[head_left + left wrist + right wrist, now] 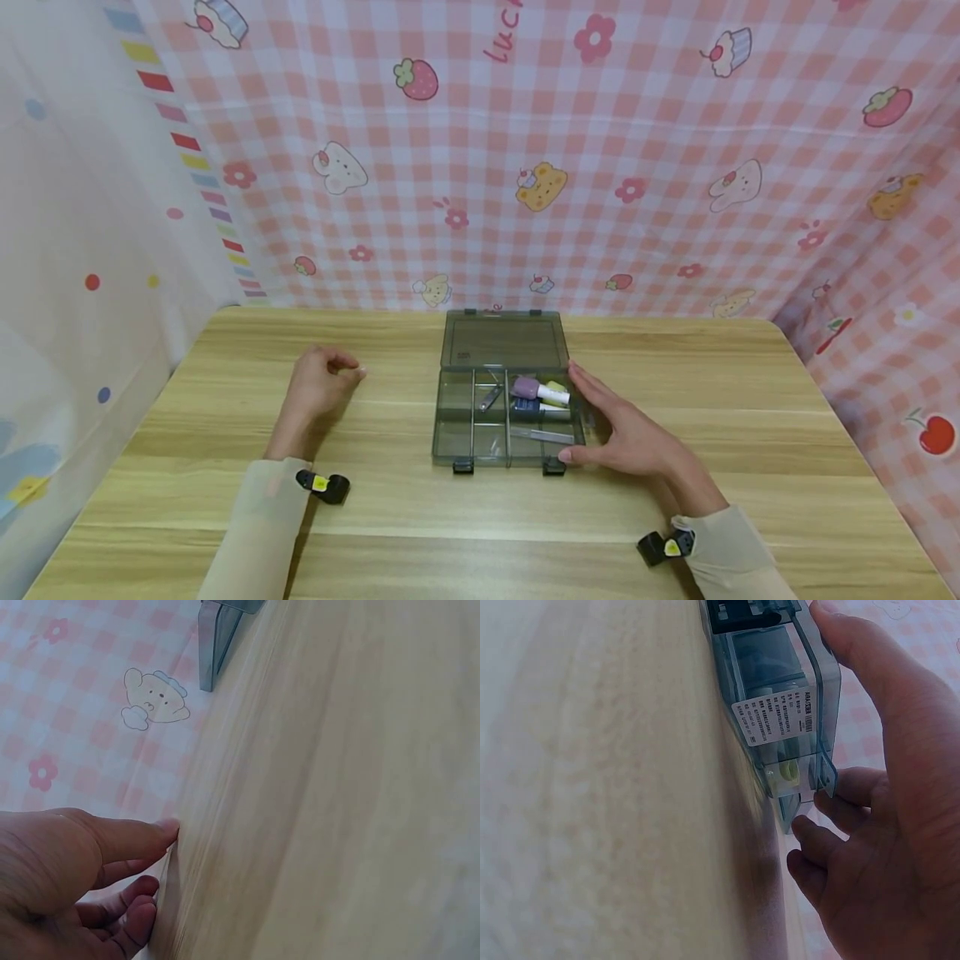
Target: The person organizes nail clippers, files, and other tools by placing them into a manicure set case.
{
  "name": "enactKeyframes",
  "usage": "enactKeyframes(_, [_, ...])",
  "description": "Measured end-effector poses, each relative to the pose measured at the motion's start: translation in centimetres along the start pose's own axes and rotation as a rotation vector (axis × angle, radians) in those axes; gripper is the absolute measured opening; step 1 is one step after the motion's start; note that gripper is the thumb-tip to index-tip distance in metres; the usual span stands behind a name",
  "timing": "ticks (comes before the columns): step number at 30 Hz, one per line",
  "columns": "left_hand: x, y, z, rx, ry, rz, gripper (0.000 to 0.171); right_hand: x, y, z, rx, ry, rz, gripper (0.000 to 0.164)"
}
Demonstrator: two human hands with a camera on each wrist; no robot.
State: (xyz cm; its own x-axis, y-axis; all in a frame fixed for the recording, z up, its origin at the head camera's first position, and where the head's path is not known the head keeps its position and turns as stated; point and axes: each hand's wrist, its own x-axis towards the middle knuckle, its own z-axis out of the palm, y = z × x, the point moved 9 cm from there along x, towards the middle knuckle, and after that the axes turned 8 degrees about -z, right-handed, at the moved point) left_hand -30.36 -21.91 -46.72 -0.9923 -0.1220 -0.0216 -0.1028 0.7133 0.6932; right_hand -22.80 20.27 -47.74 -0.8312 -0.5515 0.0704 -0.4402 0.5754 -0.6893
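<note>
A dark see-through plastic compartment box [454,457] stands on the table with its lid [506,340] laid back. My right hand [630,429] grips the box's right side, thumb at the front corner and fingers toward the back. In its right compartment lie a purple nail polish bottle [525,387], a yellow one [557,387] and a dark blue one [527,407]. A flat metal strip [551,437] lies in front of them, and a nail clipper [491,397] is in the middle column. My left hand [318,379] rests loosely curled on the table, left of the box.
The wooden table [405,533] ends at a pink checked cloth [480,225] hanging behind it. Cloth also hangs at both sides. A white printed label [776,716] is on the box's wall. Each wrist wears a small black camera.
</note>
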Motion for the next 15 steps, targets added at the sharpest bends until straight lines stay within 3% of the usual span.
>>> enactKeyframes(7, [0.09, 0.63, -0.23, 0.025, 0.028, 0.063, 0.012, 0.01, -0.09, -0.02, 0.003, -0.001, -0.001, 0.121])
enactKeyframes(15, [0.21, 1.0, 0.28, 0.052, -0.008, 0.074, 0.011, 0.02, -0.17, -0.03, 0.001, -0.002, 0.003, 0.121])
